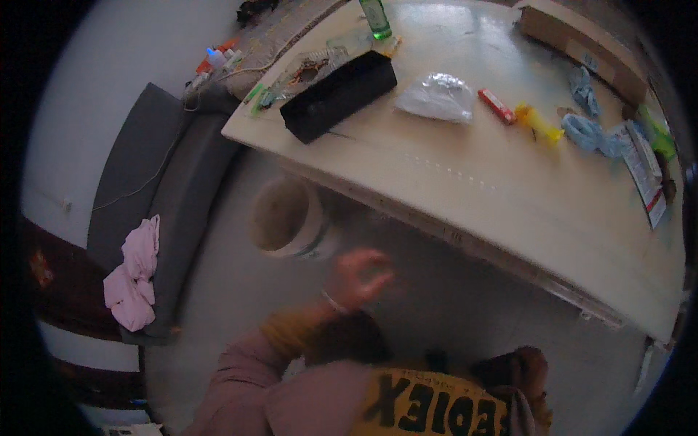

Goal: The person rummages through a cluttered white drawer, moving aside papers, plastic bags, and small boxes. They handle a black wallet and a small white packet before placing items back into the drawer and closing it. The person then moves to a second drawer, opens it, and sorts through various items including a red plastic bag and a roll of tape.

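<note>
My left hand [360, 275] is raised in front of my left knee [349, 338], between the bucket and the table edge. Its thumb and fingers curve toward each other around a gap. Motion blur hides whether anything thin is between them. A pale band circles that wrist. Low at the right, my right hand [533, 368] lies against a dark shape [493, 370], which may be my other knee or a held item. Its fingers are mostly hidden. Closest to my left hand is a pale bucket [313, 240] on the floor, its inside brownish.
A cream table [436, 158] bears a black box [341, 95], clear plastic bag [436, 98], red packet [496, 106], yellow item [539, 124], blue plastic strips [591, 133], green bottle [376, 19] and carton [583, 43]. Pink cloth [133, 278] lies on a grey sofa [185, 180].
</note>
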Motion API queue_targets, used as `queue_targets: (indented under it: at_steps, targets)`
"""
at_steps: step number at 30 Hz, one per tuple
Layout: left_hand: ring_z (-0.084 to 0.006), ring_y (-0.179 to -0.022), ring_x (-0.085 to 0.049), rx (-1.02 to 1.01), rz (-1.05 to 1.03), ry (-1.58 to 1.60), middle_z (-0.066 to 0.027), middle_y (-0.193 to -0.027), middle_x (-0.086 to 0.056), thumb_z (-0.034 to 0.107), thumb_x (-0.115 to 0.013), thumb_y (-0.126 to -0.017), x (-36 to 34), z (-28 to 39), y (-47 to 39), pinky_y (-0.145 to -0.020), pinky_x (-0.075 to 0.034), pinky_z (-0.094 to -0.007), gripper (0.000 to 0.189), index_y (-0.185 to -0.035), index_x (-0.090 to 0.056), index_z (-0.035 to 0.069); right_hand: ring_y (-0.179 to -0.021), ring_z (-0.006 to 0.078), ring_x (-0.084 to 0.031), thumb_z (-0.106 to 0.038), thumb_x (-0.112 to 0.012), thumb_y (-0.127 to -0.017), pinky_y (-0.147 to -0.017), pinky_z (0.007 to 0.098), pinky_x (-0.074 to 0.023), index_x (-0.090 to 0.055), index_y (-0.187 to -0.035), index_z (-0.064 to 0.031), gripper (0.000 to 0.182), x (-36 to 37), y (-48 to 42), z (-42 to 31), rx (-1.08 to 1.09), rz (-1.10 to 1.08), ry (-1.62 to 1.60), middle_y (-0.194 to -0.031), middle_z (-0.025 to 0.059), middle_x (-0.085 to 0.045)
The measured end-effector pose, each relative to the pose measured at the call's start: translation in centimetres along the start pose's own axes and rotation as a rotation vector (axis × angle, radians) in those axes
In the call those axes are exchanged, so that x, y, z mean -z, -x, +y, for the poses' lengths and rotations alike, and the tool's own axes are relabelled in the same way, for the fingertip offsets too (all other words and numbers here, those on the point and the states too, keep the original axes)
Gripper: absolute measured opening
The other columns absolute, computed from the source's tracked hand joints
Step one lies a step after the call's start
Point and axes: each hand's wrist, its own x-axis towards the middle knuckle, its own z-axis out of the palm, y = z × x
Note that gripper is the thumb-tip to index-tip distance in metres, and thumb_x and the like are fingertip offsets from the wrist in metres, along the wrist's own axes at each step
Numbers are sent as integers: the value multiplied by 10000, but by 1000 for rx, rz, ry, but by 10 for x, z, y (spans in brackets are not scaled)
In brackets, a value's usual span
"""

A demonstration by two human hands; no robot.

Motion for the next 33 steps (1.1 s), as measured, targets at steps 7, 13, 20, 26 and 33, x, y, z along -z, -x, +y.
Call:
queue_targets:
  at_steps: [7,13,20,26,33]
  targets:
    - [-134,-799,-571,355,-158,418,-59,-869,-593,82,-617,-765,-32,-26,-28,-686,-466,-255,260,-1016,-569,35,-917,307,-555,-76,-612,-700,-753,355,-464,-534,-1085,-35,395,-4,-85,-42,50,-17,-224,-999,170,-563]
    - [-229,-979,-538,597,-102,1360,-110,-1001,-554,67,-547,-781,-134,-66,-56,-753,-473,-314,343,-1117,-488,35,-871,176,-579,-93,-612,-750,-727,290,-472,-552,-1067,-34,329,-40,-102,-41,-139,-54,-637,-976,107,-584]
    - [-288,-954,-516,691,-133,1997,-137,-1010,-527,105,-481,-776,-163,-65,-83,-839,-442,-424,218,-979,-490,24,-844,175,-585,-84,-610,-761,-729,286,-472,-567,-1023,-18,273,-29,-81,-46,-179,-125,-635,-937,110,-591]
    - [-303,-927,-527,996,36,1799,-128,-970,-549,91,-525,-745,-157,-56,-21,-860,-439,-435,217,-950,-513,18,-771,188,-586,-15,-604,-726,-673,287,-467,-583,-971,-21,246,48,-82,-85,181,36,-251,-876,107,-600]
    - [-264,-960,-526,860,-143,1653,-116,-1015,-555,127,-557,-773,-118,-53,84,-848,-431,-411,279,-1026,-517,14,-700,173,-564,45,-572,-715,-617,256,-449,-589,-906,-16,202,108,-119,-87,326,343,-38,-830,98,-598]
